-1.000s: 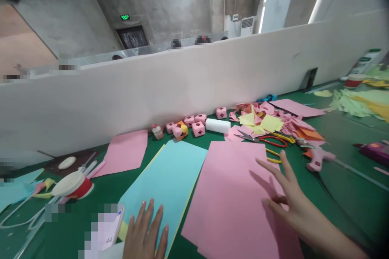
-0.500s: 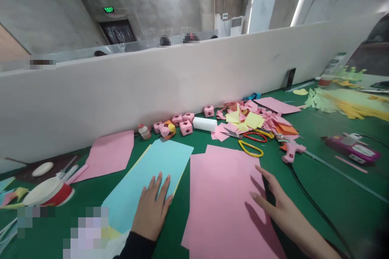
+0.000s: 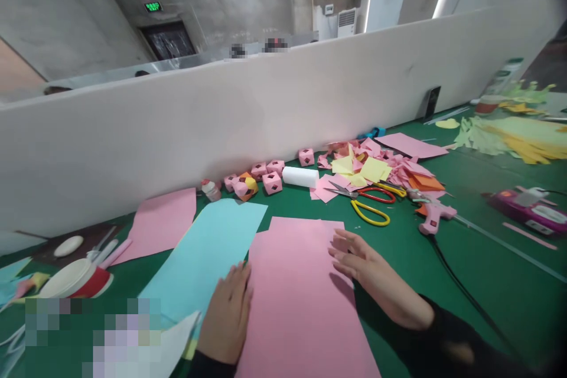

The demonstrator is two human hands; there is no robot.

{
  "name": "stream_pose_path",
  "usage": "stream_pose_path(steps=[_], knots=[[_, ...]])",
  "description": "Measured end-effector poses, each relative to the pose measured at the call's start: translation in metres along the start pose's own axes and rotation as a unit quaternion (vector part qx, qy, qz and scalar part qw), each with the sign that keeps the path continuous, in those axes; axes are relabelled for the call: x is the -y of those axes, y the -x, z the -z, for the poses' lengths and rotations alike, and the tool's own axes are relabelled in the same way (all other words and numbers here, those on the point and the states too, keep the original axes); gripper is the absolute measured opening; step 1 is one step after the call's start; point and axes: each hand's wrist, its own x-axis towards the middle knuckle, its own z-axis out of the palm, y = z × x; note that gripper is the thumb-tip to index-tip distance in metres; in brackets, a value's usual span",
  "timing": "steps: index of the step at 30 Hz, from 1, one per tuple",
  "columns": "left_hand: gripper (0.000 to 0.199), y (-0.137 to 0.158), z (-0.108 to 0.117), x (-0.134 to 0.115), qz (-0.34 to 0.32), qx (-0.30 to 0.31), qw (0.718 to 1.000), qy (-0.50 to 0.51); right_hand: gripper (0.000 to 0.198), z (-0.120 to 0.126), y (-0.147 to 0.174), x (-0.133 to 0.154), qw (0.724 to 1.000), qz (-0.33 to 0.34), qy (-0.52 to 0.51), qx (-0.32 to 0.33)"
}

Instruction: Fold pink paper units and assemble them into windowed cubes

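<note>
A stack of pink paper sheets (image 3: 301, 301) lies in front of me on the green table. Along its left edge rests my left hand (image 3: 228, 310), fingers stretched out, partly over the light blue paper (image 3: 217, 236) beside it. My right hand (image 3: 365, 266) is at the upper right edge of the pink stack, fingers extended and holding nothing; whether the fingertips touch the paper I cannot tell. Beyond the stack lie scissors with yellow and red handles (image 3: 370, 212). A white roll (image 3: 300, 177) and several folded pink paper cubes (image 3: 271, 183) sit behind the sheets.
A pink glue gun (image 3: 436, 215) with its black cord lies at right. Paper scraps (image 3: 376, 168) are heaped near the white partition (image 3: 248, 112). A red and white paper bowl (image 3: 95, 283) stands at left, near another pink sheet (image 3: 162, 221). A purple device (image 3: 529, 209) is far right.
The pink stack has shifted left, now overlapping the blue paper's side. My right hand has moved left with it, and my left hand has slid from the blue paper to the stack's edge.
</note>
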Motion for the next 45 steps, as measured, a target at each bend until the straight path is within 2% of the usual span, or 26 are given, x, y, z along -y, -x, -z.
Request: stream_pose_path(steps=[3, 5, 6, 8, 9, 10, 12, 15, 18, 23, 29, 32, 35, 41, 45], knots=[[0.047, -0.004, -0.002, -0.029, 0.024, 0.021, 0.998, 0.050, 0.053, 0.005, -0.026, 0.010, 0.997, 0.004, 0.049, 0.055], [0.049, -0.011, -0.002, -0.042, 0.034, 0.043, 0.996, 0.065, 0.045, 0.011, -0.046, 0.016, 0.983, 0.082, 0.142, 0.084], [0.049, -0.015, -0.002, -0.046, 0.034, 0.048, 0.996, 0.071, 0.042, 0.014, -0.056, 0.016, 0.963, 0.154, 0.212, 0.070], [0.051, -0.024, -0.001, -0.047, 0.015, 0.059, 0.995, 0.083, 0.042, 0.022, -0.071, 0.012, 0.883, 0.282, 0.375, -0.007], [0.051, -0.028, 0.000, -0.044, 0.005, 0.060, 0.994, 0.089, 0.046, 0.025, -0.077, 0.008, 0.844, 0.315, 0.434, -0.022], [0.052, -0.031, 0.001, -0.040, -0.002, 0.057, 0.994, 0.090, 0.050, 0.028, -0.081, 0.004, 0.815, 0.325, 0.479, -0.023], [0.051, -0.035, 0.003, -0.028, 0.012, 0.031, 0.997, 0.075, 0.062, 0.031, -0.085, -0.005, 0.780, 0.316, 0.540, -0.012], [0.055, -0.035, 0.005, -0.007, 0.072, -0.020, 0.997, -0.015, 0.072, 0.032, -0.084, -0.011, 0.748, 0.298, 0.593, 0.022], [0.057, -0.033, 0.002, 0.005, 0.131, -0.010, 0.988, -0.079, 0.076, 0.026, -0.079, -0.010, 0.729, 0.291, 0.618, 0.044], [0.051, -0.041, -0.011, -0.006, 0.153, -0.035, 0.987, -0.038, 0.071, 0.010, -0.071, -0.008, 0.725, 0.308, 0.616, -0.013], [0.044, -0.047, -0.018, -0.048, 0.062, -0.008, 0.997, 0.038, 0.080, 0.005, -0.071, -0.015, 0.718, 0.304, 0.621, -0.076], [0.045, -0.047, -0.016, -0.058, 0.020, -0.002, 0.997, 0.070, 0.080, 0.006, -0.072, -0.016, 0.737, 0.299, 0.601, -0.072], [0.045, -0.048, -0.012, -0.058, 0.004, -0.004, 0.996, 0.088, 0.077, 0.006, -0.073, -0.015, 0.750, 0.307, 0.582, -0.074], [0.045, -0.051, -0.011, -0.055, -0.002, -0.003, 0.994, 0.112, 0.040, 0.012, -0.077, -0.013, 0.785, 0.316, 0.529, -0.065], [0.043, -0.053, -0.016, -0.054, 0.002, -0.006, 0.992, 0.127, 0.033, 0.017, -0.080, -0.012, 0.816, 0.321, 0.480, -0.033]])
